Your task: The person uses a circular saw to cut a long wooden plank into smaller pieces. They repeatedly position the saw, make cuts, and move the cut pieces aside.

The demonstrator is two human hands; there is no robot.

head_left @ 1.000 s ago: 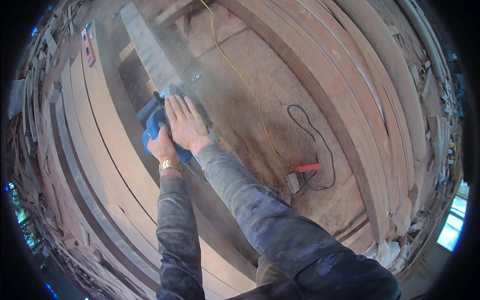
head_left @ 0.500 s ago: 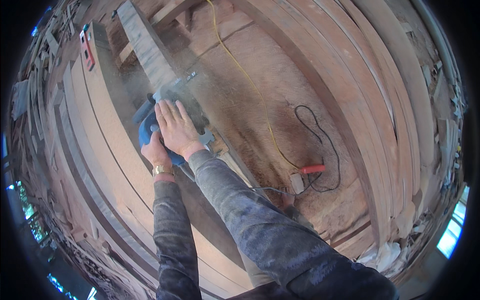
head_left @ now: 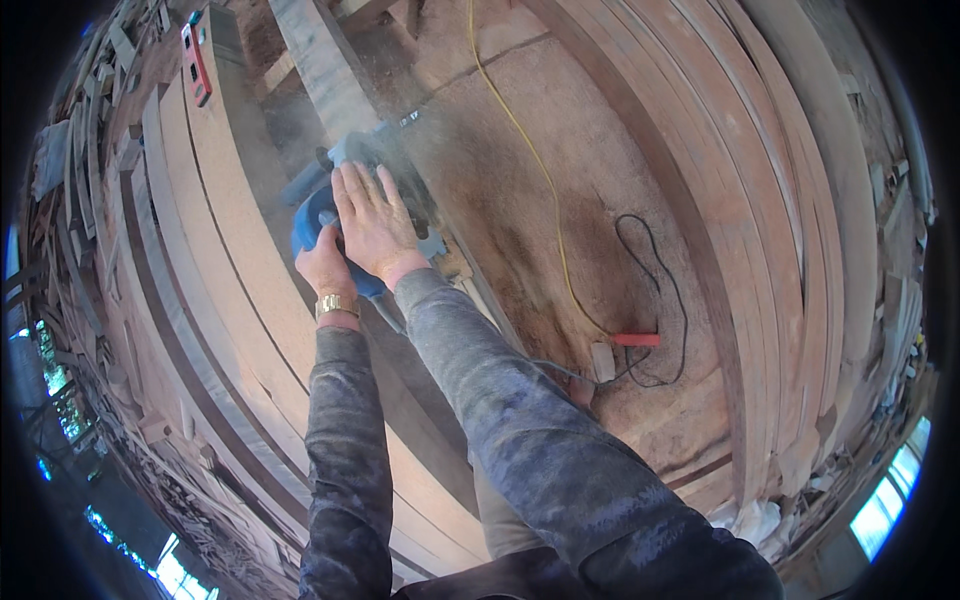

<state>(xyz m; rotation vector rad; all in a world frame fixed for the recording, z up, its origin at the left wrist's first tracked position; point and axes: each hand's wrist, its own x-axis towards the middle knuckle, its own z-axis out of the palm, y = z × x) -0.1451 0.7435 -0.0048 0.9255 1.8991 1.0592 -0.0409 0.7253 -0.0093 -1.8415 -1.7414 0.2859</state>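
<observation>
A blue corded power tool, by its flat base and front bar a circular saw (head_left: 308, 225), stands on a long wooden beam (head_left: 330, 80). Around its rear handle my left hand (head_left: 324, 265) is closed, a gold watch on the wrist. My right hand (head_left: 378, 225) lies flat across the top of the saw, fingers stretched out and slightly apart. That hand hides the middle of the tool, and the blade is out of sight. Pale dust hangs around the saw's front. Behind the tool, light strips of wood show along the beam's right side.
Thick planks (head_left: 215, 210) lie to the left, with a red spirit level (head_left: 196, 72) on one. A stack of boards (head_left: 760, 220) fills the right. Across the dusty ground runs a yellow cord (head_left: 535, 150), meeting a red connector (head_left: 637, 340) and a dark cable (head_left: 685, 310).
In the view, the saw and both hands sit slightly farther right and up. The surroundings have shifted too as my head moved. My hold looks the same.
</observation>
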